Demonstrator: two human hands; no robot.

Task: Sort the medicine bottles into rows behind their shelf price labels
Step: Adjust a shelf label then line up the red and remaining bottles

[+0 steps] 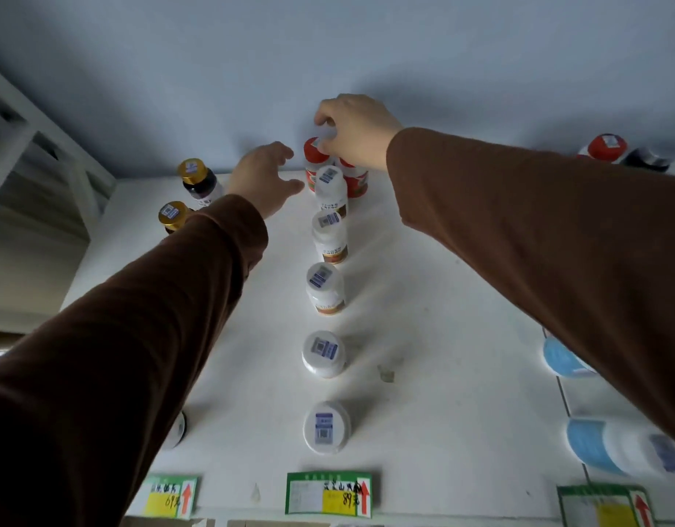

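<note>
Price labels: three on the shelf's front lip; the middle price label (329, 493) heads the central row, the left price label (171, 496) and right price label (603, 505) flank it.
Shelf: white shelf (442, 298), flat and smooth; by my judgement bottles will slide on it readily.
White-capped row: five white-capped bottles (325, 427) stand upright in single file behind the middle label, long axes vertical, caps with barcode stickers facing the camera.
Blue bottles: blue-and-white bottles (609, 446) at the right edge, lying or tilted; partly cut off, so orientation is uncertain.
Gold-capped bottles: two dark gold-capped bottles (193, 176) upright at the far left, near the back wall.
Left hand: left hand (265, 176) fingers spread and relaxed, holding nothing, just beside the red-capped pair.
Right hand: right hand (351, 123) fingers curled down over the red-capped bottle (316, 157), gripping it at the cap.
Task object location: at the far end of the central row, upright, touching or nearly touching a second red-capped bottle (356, 182).
Handling judgement: small rigid plastic, likely light; cap rim gives a sure hold; tall and narrow, so apt to topple neighbours if dragged.
Far right: another red-capped bottle (603, 146) against the wall.
</note>
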